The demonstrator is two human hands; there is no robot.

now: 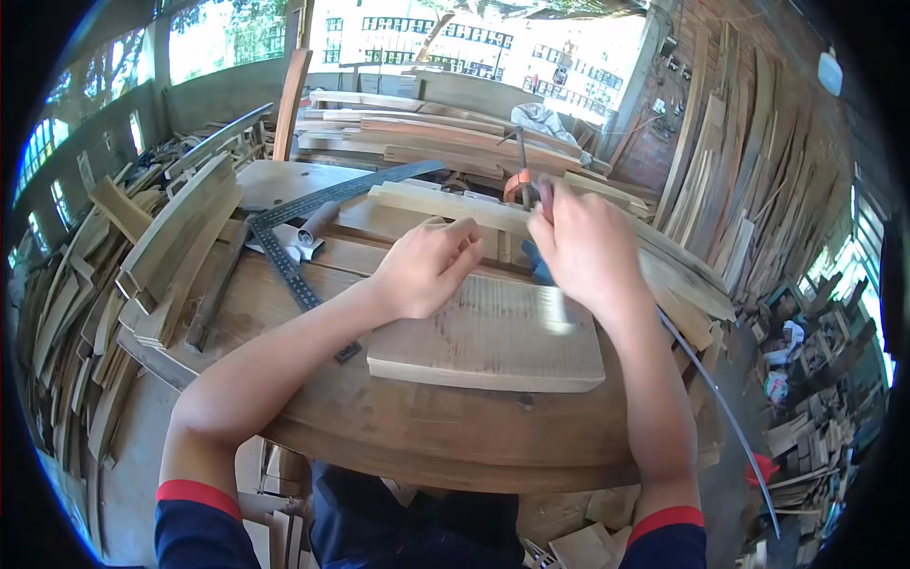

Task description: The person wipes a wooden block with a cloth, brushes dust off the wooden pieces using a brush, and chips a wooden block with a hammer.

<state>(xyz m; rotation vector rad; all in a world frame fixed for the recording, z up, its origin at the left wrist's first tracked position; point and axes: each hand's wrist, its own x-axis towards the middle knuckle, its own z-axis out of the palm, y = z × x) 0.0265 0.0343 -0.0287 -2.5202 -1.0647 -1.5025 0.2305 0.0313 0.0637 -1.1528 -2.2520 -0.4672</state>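
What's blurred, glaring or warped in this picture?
In the head view, a pale streak below the right hand is motion-blurred over the board; daylight washes out the outdoor area beyond the bench; fisheye distortion seems to bow the bench's front edge; corners go black.

From the bent left elbow point(204, 412), the left forearm point(299, 351) slants toward 2 o'clock, the left hand point(427, 270) loosely curled. The right forearm point(654, 370) points between 11 and 12 o'clock, the right hand point(590, 237) clenched in a fist.
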